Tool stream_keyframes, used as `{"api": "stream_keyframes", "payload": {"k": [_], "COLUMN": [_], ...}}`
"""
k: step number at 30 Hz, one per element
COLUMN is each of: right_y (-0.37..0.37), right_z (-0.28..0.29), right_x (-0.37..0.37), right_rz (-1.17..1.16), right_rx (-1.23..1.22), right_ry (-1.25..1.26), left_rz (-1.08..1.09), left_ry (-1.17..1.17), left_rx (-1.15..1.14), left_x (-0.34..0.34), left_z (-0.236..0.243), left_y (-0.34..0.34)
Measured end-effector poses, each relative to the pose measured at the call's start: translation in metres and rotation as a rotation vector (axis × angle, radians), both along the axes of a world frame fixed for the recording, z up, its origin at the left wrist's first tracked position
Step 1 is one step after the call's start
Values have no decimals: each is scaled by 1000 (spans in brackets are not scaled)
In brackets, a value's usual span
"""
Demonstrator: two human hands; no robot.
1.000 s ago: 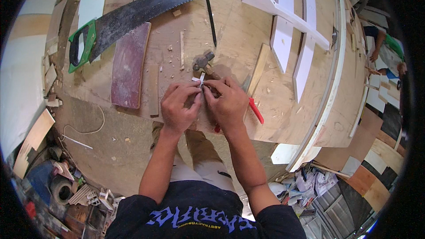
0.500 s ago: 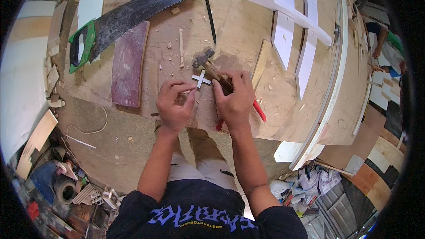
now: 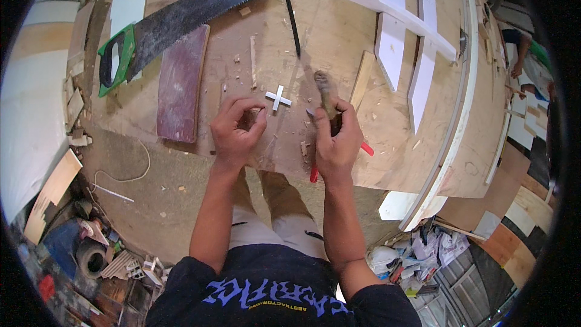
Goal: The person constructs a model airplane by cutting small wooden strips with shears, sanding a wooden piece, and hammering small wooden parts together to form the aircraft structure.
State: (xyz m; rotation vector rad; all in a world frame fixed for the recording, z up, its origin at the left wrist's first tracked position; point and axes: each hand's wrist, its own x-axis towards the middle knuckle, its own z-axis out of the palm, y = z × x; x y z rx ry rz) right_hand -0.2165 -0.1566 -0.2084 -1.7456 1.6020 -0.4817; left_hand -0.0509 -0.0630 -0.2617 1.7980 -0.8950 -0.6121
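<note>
A small white cross point(image 3: 278, 98) of two crossed strips lies on the plywood workbench point(image 3: 236, 42), between my hands and touched by neither. To its left, my left hand point(image 3: 238, 126) is closed, thumb and forefinger pinched together; whatever they hold is too small to make out. My right hand point(image 3: 337, 139) is wrapped round the wooden handle of a hammer point(image 3: 322, 85), its blurred head pointing away from me. Partly hidden beneath that hand is a tool with red handles point(image 3: 367, 148), apparently pliers, lying on the bench.
A green-handled handsaw point(image 3: 181, 27) and a maroon board point(image 3: 181, 85) lie at left. A dark pencil-like stick point(image 3: 292, 18) lies beyond the cross. Joined white wooden pieces point(image 3: 390, 48) occupy the right. Wood chips litter the bench, and another person's arm point(image 3: 520, 57) shows far right.
My right hand has moved right with the hammer, whose head swung from over the cross to its right. The cross is now uncovered. My left hand remains pinched, slightly farther from the cross.
</note>
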Motion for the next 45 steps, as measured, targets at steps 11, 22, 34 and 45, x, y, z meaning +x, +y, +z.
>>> {"api": "stream_keyframes", "payload": {"k": [11, 22, 34, 45], "right_y": [-24, -25, -25, 3], "right_z": [-18, -18, -21, 6], "right_x": [25, 27, 25, 0], "right_rz": [270, 294, 311, -6], "right_rx": [-4, 2, -27, 60], "right_ry": [74, 54, 58, -414], "left_rz": [-129, -158, -156, 145], "left_ry": [-273, -271, -329, -22], "left_rx": [-148, -141, -181, -39], "left_x": [0, -1, -2, -21], "left_z": [-4, -6, -5, -3], "left_y": [-17, -14, -15, -19]}}
